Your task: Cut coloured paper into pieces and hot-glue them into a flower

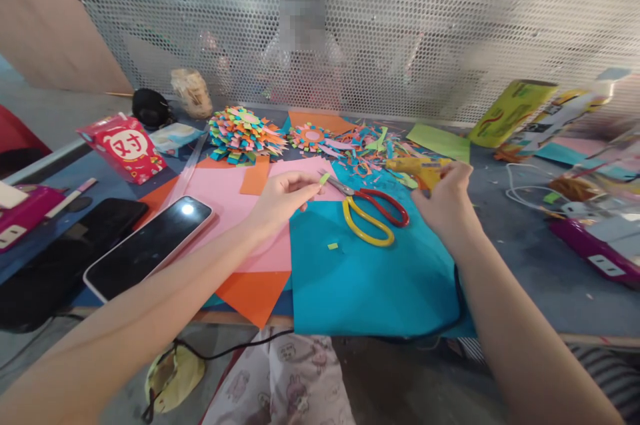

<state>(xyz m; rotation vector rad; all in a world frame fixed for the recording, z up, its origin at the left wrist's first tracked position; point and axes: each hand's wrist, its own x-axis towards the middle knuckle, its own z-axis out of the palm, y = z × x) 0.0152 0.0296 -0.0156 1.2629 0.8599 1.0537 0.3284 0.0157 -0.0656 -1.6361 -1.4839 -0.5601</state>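
Observation:
My left hand (283, 197) pinches a small light-green paper strip (325, 178) above the pink paper sheet (225, 201). My right hand (445, 201) is closed round a yellow glue gun (417, 168), whose black cord runs down along my forearm. Red-and-yellow scissors (373, 211) lie between the hands on a blue paper sheet (373, 271). A tiny green scrap (333, 246) rests on that blue sheet.
A phone (150, 245) lies at left on the pink sheet. Behind are a multicoloured paper-strip flower (240, 135), a smaller one (310, 138), paper scraps (367, 145), a red box (125, 148), a green tube (513, 111), white cable (523, 195). A person sits beyond the perforated screen (400, 25).

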